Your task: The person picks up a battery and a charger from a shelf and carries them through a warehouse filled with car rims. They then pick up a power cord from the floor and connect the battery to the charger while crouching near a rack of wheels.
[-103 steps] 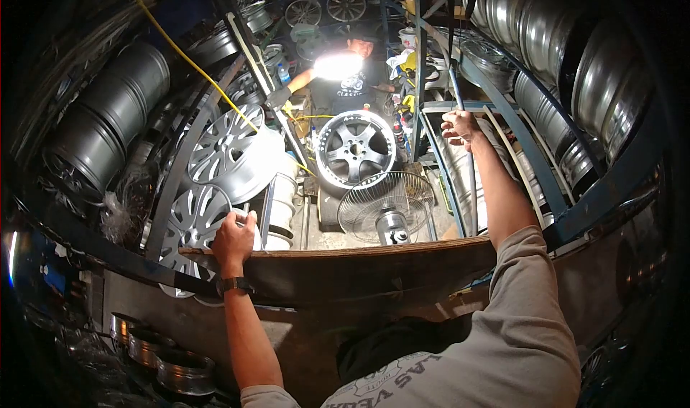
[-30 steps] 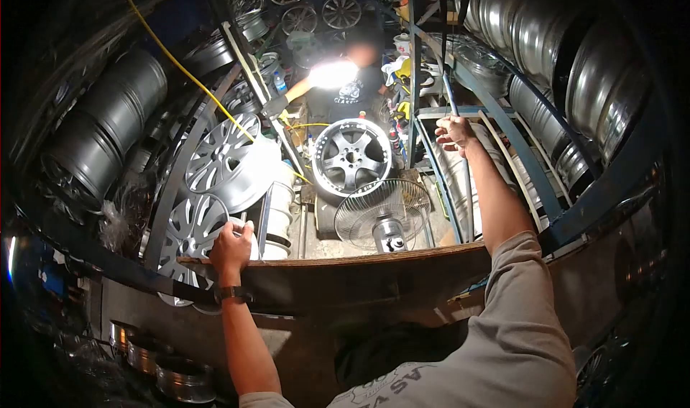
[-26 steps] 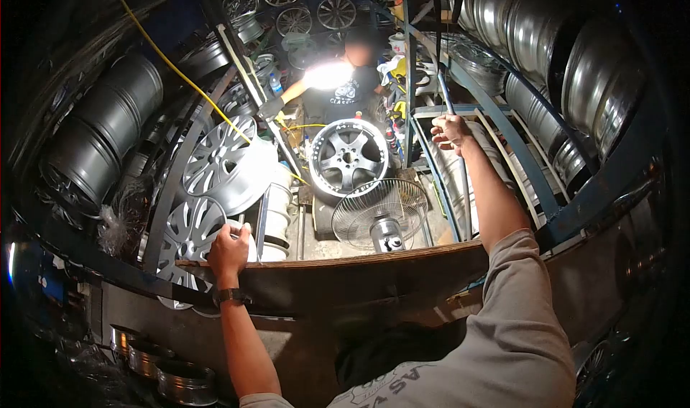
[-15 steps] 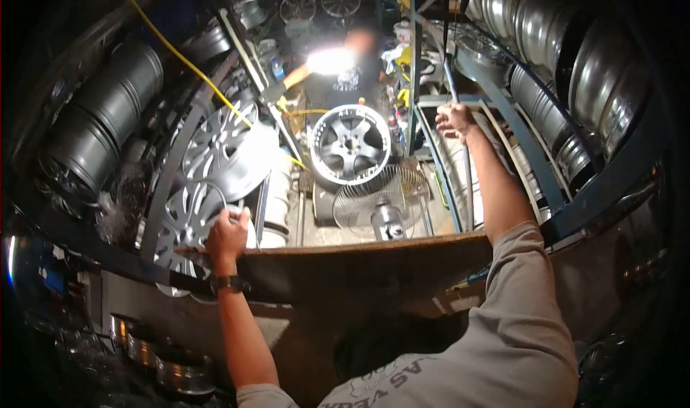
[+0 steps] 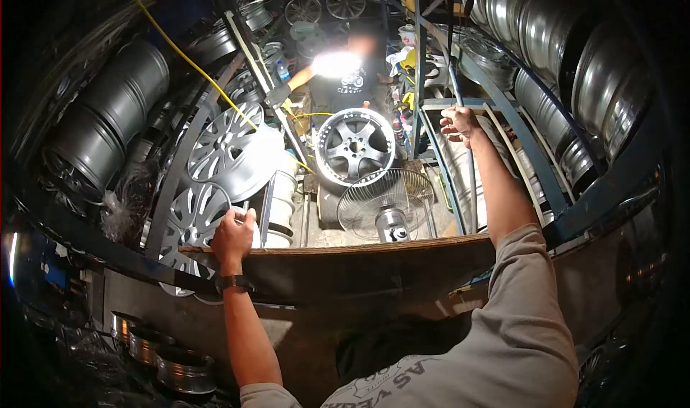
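My left hand (image 5: 233,239), with a dark watch at the wrist, is closed near the left end of a brown board (image 5: 374,260). A short pale bar end (image 5: 246,207) shows above its fingers; what they grip is mostly hidden. Silver alloy wheels (image 5: 190,217) stand just beside and beyond it. My right hand (image 5: 460,124) is raised, fingers curled round a long thin metal pole (image 5: 469,192) that runs above and below it. Between my hands, lower down, are a wire-caged fan (image 5: 388,214) and a multi-spoke wheel (image 5: 356,147) with a bright rim.
A person in a dark shirt (image 5: 348,84) sits beyond the wheel, a gloved hand (image 5: 278,95) at a rail. Racks of rims (image 5: 108,106) line the left, more rims (image 5: 550,41) the right. A yellow hose (image 5: 190,59) hangs across. Several rims (image 5: 183,368) lie lower left.
The whole view has shifted slightly right and down. My hands keep about the same places and grips. The other person's lit arm has shifted only a little.
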Available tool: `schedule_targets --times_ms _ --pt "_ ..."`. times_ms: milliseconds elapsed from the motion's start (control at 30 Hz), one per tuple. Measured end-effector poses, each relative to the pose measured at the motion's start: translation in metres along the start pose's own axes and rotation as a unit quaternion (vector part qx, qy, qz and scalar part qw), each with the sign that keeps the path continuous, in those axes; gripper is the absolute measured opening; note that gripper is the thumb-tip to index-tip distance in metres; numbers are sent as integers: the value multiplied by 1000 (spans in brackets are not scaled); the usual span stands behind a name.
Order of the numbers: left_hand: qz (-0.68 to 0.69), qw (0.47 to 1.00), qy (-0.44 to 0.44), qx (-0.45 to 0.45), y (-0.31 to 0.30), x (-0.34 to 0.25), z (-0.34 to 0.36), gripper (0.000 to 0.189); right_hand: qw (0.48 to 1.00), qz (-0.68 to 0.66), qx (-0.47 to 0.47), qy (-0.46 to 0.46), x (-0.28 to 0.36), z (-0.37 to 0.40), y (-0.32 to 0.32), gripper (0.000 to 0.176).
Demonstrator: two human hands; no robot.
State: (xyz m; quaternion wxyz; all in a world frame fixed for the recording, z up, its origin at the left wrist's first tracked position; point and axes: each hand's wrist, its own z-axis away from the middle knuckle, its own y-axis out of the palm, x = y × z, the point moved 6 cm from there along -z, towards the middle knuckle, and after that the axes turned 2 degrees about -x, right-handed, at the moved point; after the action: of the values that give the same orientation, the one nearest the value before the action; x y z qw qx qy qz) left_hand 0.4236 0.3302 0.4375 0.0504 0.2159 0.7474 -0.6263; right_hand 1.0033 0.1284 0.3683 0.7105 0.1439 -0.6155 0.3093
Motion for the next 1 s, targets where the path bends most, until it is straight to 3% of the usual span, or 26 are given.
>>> schedule_targets --times_ms 1000 --pt "1 1000 -2 7 -4 -3 1 44 1000 -1 -4 -2 10 14 -1 20"
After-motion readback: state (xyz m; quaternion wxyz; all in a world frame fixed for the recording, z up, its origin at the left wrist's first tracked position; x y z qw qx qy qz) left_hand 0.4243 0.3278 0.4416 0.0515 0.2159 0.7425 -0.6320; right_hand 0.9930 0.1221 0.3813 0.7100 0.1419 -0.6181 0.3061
